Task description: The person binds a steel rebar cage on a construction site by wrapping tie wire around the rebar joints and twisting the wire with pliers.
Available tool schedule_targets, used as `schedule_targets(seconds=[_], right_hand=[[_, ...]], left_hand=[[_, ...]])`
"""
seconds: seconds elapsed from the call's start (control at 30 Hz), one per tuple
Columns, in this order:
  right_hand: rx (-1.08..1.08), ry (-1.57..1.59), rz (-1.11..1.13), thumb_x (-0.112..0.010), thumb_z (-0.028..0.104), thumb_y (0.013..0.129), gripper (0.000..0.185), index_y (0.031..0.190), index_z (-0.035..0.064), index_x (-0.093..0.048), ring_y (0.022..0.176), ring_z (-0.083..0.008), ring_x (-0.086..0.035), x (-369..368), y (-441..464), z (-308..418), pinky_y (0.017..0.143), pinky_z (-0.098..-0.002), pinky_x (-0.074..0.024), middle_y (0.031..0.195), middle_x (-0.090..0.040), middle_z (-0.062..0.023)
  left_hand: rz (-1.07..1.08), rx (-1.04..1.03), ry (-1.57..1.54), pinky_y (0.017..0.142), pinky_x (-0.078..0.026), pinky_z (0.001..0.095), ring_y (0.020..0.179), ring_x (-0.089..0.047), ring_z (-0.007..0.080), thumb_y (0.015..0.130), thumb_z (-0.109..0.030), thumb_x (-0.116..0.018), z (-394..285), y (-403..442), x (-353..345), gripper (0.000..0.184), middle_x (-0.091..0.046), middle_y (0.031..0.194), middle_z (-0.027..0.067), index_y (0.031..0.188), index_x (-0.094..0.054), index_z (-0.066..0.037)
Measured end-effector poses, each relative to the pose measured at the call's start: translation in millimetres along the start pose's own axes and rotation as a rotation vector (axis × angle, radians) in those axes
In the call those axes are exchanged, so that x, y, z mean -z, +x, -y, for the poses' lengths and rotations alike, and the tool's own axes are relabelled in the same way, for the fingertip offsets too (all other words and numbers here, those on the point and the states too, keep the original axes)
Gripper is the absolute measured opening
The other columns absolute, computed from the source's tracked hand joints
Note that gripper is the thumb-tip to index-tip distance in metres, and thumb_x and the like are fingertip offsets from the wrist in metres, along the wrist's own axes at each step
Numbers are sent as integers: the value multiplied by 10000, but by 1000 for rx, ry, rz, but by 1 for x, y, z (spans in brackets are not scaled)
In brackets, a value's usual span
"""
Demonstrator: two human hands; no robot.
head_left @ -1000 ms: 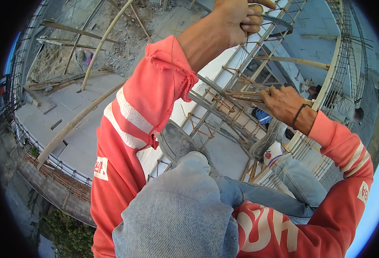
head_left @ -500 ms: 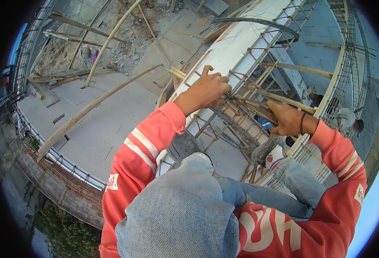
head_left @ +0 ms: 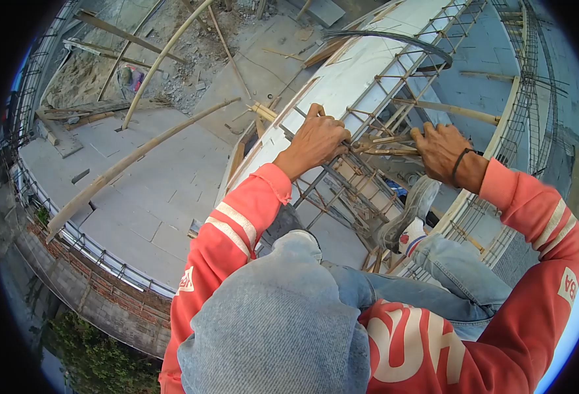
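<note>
My left hand (head_left: 319, 139) is closed at the edge of the rebar cage (head_left: 342, 172), fingers curled under; what is between them is hidden. The long-handled pincers (head_left: 393, 152) are in my right hand (head_left: 442, 152), whose fingers bend over the handle ends. The handles stand slightly apart, and the jaws point left to the bars beside my left fingertips. Thin tie wire there is too small to make out.
My shoes (head_left: 404, 213) are below my hands, by the cage and boards. A white beam side (head_left: 368, 62) runs up from there. A bent rebar bundle (head_left: 401, 38) crosses the cage. Left lie a long wooden pole (head_left: 138, 157) and grey slab panels (head_left: 145, 203).
My left hand has come down from high in view to the rebar beside the pincer jaws. Over the last half second my right hand moved slightly right and up, and the pincer handles spread.
</note>
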State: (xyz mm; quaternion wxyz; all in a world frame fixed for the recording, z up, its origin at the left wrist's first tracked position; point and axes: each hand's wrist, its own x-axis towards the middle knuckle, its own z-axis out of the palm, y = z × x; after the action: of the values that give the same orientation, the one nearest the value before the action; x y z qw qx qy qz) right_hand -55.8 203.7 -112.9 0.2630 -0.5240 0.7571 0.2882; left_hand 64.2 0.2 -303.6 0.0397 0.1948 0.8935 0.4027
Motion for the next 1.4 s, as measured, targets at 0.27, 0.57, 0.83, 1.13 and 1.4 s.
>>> schedule_targets(seconds=[0.27, 0.57, 0.83, 1.13, 1.4], right_hand=[[-42, -240, -342, -537, 139, 896, 262, 1101, -8, -605, 992, -311, -655, -24, 0, 6, 842, -434, -485, 1012, -662, -196], [-62, 295, 180, -624, 138, 803, 181, 856, -35, -644, 753, -422, -699, -9, -16, 16, 705, -479, -577, 801, -687, -229], [-180, 416, 238, -624, 125, 767, 216, 921, -16, -681, 787, -455, -695, -39, -12, 4, 754, -527, -565, 823, -690, -265], [-152, 376, 312, -632, 216, 802, 293, 888, -57, -693, 814, -396, -720, -17, 2, 4, 789, -484, -584, 859, -710, -264], [-319, 1013, 895, -767, 289, 776, 347, 776, -46, -678, 685, -310, -735, -10, 28, -29, 609, -433, -598, 718, -711, -183]], left_hand=[[-10, 1, 25, 905, -360, 410, 819, -674, 227, 768, -305, -815, -1, 2, 0, 175, -716, 799, 39, 875, -785, -171], [-31, -22, 4, 905, -363, 405, 790, -667, 236, 772, -290, -798, 1, 2, -3, 148, -713, 791, 41, 867, -791, -177], [-63, -12, 16, 890, -373, 395, 765, -663, 246, 773, -214, -773, 0, 2, -3, 78, -699, 750, 61, 786, -771, -137], [-174, -123, -304, 1029, -450, 470, 977, -679, 385, 654, -238, -804, -51, 25, -3, 761, -704, 950, 188, 1351, -560, -56], [339, 267, -413, 784, -566, 475, 862, -710, 410, 666, -245, -836, -76, 84, -14, 395, -721, 853, 238, 970, -749, -10]])
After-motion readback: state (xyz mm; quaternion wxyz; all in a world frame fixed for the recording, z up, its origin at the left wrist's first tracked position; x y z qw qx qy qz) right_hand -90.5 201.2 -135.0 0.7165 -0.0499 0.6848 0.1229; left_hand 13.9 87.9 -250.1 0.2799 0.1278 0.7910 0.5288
